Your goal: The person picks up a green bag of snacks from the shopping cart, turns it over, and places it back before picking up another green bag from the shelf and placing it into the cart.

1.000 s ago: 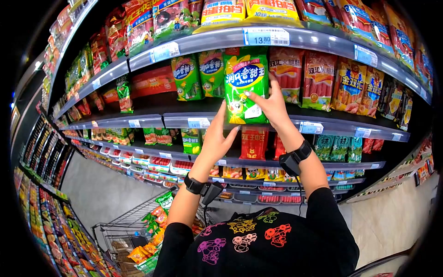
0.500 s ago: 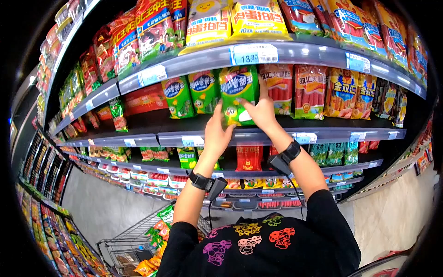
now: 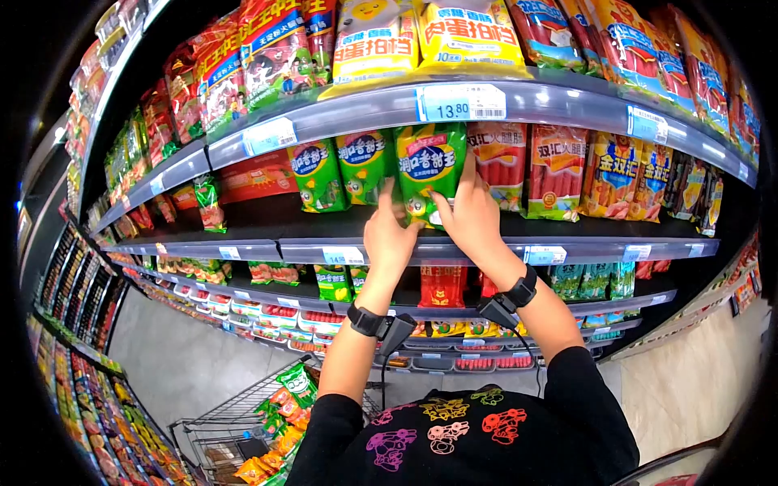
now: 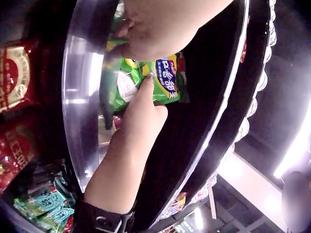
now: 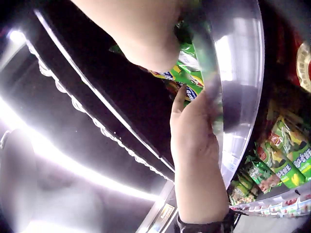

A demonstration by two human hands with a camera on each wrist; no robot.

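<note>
A green sausage packet (image 3: pixel 429 158) with a blue oval label stands upright on the middle shelf, at the right end of a row of matching green packets (image 3: pixel 363 166). My left hand (image 3: pixel 391 236) holds its lower left side, fingers along the edge and thumb low near the bottom. On the other side, my right hand (image 3: pixel 470 217) grips it with the thumb across the front and fingers along the right edge. In the left wrist view, the right thumb presses the front of the packet (image 4: pixel 165 80) beside a white patch. My left fingers are partly hidden there behind the shelf lip (image 4: pixel 80 97).
Red sausage packets (image 3: pixel 496 162) stand just right of the green one. An upper shelf edge with a price tag (image 3: pixel 460 103) runs close above it. Below lies the middle shelf's front rail (image 3: pixel 454 253). A wire cart (image 3: pixel 219 433) with snack bags stands at lower left.
The green packet has gone from being held out in front of the shelf back into the row, lower and under the upper shelf edge. Both hands moved in with it.
</note>
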